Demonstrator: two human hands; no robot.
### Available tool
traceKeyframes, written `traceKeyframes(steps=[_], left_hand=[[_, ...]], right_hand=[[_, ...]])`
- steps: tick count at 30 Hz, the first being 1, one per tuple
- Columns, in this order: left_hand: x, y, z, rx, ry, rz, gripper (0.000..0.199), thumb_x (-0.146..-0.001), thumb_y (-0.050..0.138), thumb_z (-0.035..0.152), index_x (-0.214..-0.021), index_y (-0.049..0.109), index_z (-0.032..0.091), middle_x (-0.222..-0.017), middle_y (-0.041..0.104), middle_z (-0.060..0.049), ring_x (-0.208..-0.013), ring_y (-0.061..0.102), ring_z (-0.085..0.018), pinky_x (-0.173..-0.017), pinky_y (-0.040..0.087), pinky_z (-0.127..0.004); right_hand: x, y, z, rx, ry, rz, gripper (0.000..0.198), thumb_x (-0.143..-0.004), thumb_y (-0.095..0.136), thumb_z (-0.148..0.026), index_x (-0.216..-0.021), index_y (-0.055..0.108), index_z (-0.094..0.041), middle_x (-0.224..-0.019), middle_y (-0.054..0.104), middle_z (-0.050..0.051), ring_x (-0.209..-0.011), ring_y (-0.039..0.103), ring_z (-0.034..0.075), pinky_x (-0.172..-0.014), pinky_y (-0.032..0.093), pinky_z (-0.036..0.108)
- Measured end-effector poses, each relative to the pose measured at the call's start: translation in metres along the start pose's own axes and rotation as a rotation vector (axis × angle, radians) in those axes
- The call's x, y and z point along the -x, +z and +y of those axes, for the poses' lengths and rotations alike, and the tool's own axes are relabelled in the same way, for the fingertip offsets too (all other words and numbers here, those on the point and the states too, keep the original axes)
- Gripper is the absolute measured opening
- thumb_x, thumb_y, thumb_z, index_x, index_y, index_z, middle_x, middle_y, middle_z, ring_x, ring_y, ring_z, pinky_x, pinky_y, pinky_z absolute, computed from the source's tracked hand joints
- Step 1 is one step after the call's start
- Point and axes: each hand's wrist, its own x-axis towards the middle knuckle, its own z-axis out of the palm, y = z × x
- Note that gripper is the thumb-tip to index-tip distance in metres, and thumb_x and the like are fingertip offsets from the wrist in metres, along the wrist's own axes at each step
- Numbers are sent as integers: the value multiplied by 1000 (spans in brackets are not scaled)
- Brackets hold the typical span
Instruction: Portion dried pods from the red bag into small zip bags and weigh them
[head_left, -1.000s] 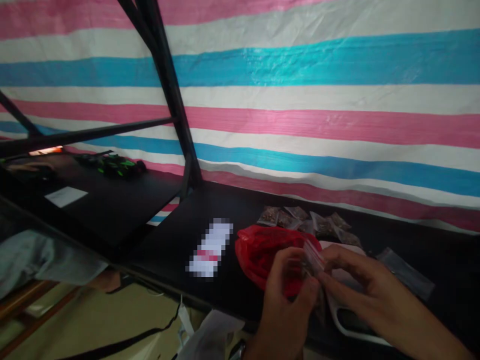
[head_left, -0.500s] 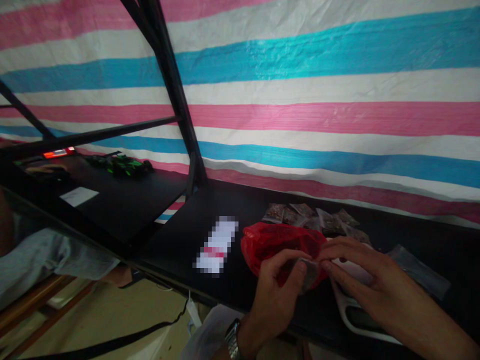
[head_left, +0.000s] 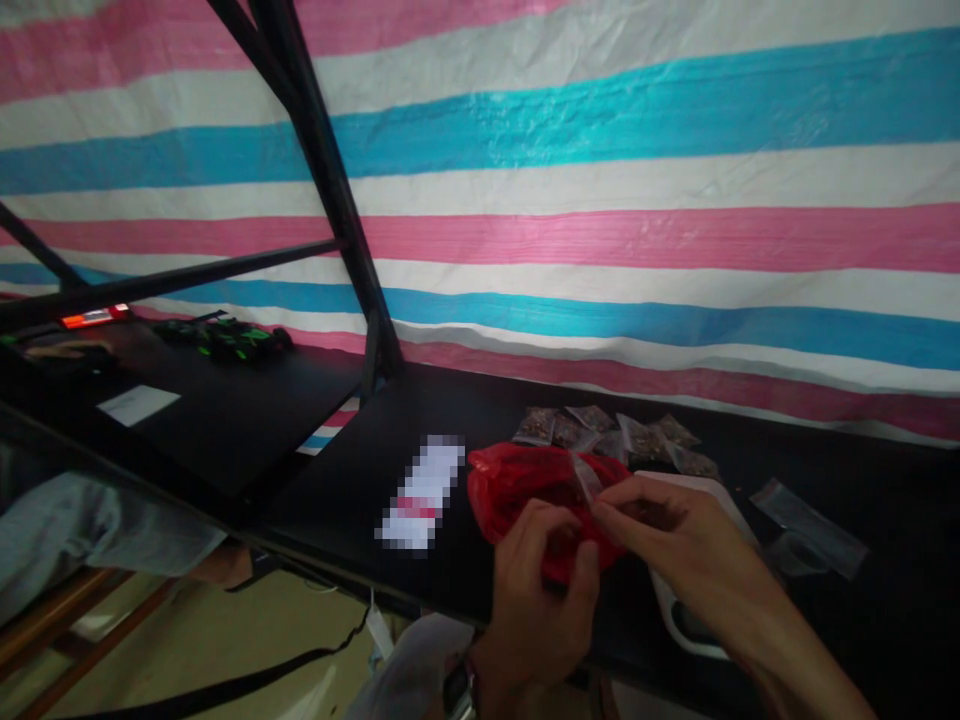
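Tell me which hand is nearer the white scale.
Right. The right hand is over the white scale; the left hand is left of it, by the red bag.

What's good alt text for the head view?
A person's right hand pinches a small clear bag over a red plastic bag on a black table, left hand curled alongside. Behind lie filled clear packets; the right hand partly hides a white device.

Packets [head_left: 643, 443] lie behind the bag [head_left: 491, 492], which sits left of the scale [head_left: 667, 598].
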Motion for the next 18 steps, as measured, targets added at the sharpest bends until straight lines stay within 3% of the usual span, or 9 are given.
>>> traceKeyframes(steps=[4, 8, 12, 18], left_hand=[[-5, 12, -1, 269, -317, -107, 18, -104, 59, 33, -93, 64, 19, -83, 63, 0, -75, 57, -14, -71, 47, -24], [-17, 14, -1, 513, -488, -168, 40, -101, 63, 53, -81, 57, 19, -76, 51, 3, -70, 47, -12, -65, 42, -23], [-19, 11, 3, 554, -508, -203, 41, -102, 62, 55, -82, 55, 20, -78, 47, 3, -70, 42, -12, -65, 39, -23], [-23, 12, 0, 317, -355, -250, 28, -106, 52, 33, -81, 53, 20, -78, 52, 3, -71, 46, -12, -68, 40, -24]], right_hand=[[1, 8, -2, -44, 44, -35, 26, -72, 85, -48, -76, 81, -22, -76, 79, 4, -70, 69, 17, -64, 53, 25], [0, 0, -4, -126, 107, -158, 34, -67, 91, -52, -72, 78, -21, -71, 76, 2, -67, 69, 17, -66, 54, 26], [1, -10, -4, -134, 88, -175, 29, -68, 91, -46, -72, 78, -21, -74, 76, 1, -70, 69, 16, -69, 53, 25], [-3, -1, 3, -41, 11, -22, 21, -77, 76, -42, -72, 75, -21, -70, 72, 1, -66, 64, 15, -63, 49, 25]])
